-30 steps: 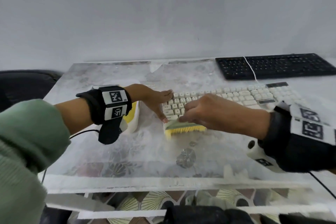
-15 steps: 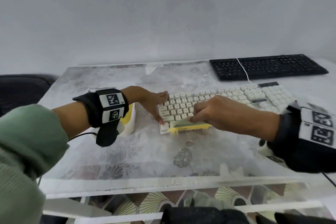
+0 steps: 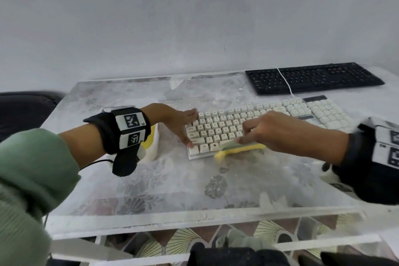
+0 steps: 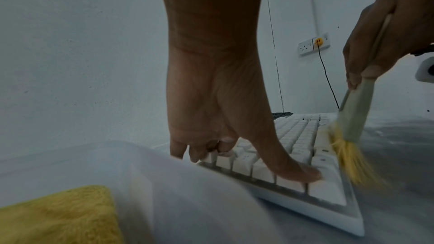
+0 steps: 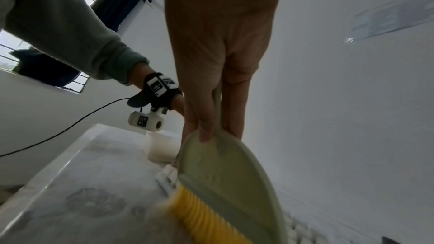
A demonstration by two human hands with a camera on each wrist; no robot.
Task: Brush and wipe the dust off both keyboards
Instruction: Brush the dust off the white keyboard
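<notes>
With the left hand (image 3: 181, 122) flat on the white keyboard (image 3: 254, 124) bracing its end, the right hand's (image 3: 278, 130) fingers grip the yellow-bristled brush (image 3: 239, 149) — best swept lightly off the near edge.

A loose sage-green sleeve (image 3: 32, 170) covers the left forearm and ends short of a black wrist strap (image 3: 108, 131), whose loose black tab hangs below. On that strap sit two white tiles (image 3: 131, 128) printed with black square codes, and under it hangs a small white camera barrel (image 5: 146, 122) with a thin black cable (image 5: 61, 131). The right wrist wears a matching black strap (image 3: 362, 164) with white coded tiles (image 3: 388, 147).
</notes>
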